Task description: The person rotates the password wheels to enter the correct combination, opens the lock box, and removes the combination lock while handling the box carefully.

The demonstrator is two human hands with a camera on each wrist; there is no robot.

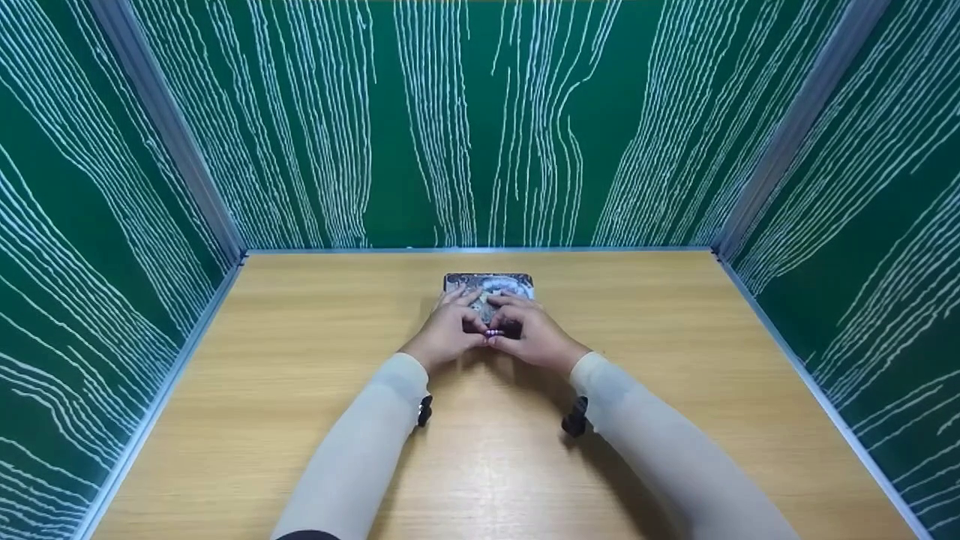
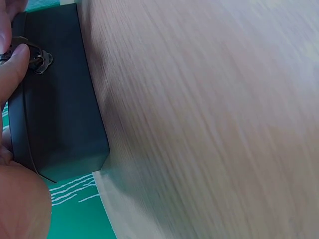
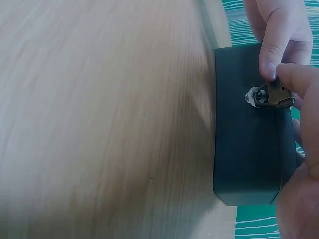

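A dark box (image 3: pixel 244 149) with a patterned lid (image 1: pixel 502 284) sits on the table, its plain front side towards the person. On that front a small bronze padlock (image 3: pixel 280 97) hangs by its curved shackle from a metal clasp plate (image 2: pixel 44 62). The left hand (image 1: pixel 448 330) pinches the padlock from the left with thumb and forefinger, its other fingers reaching over the lid. From the right, the right hand (image 1: pixel 536 334) does likewise, its thumb tip next to the left one. Fingers hide part of the padlock in the left wrist view.
The wooden table (image 1: pixel 300 322) meets green walls (image 1: pixel 412 150) with white wavy lines at the back and both sides. Grey metal posts (image 1: pixel 172 127) stand at the corners. The box lies near the table's back edge. Dark wrist-worn devices (image 1: pixel 575 418) show at both cuffs.
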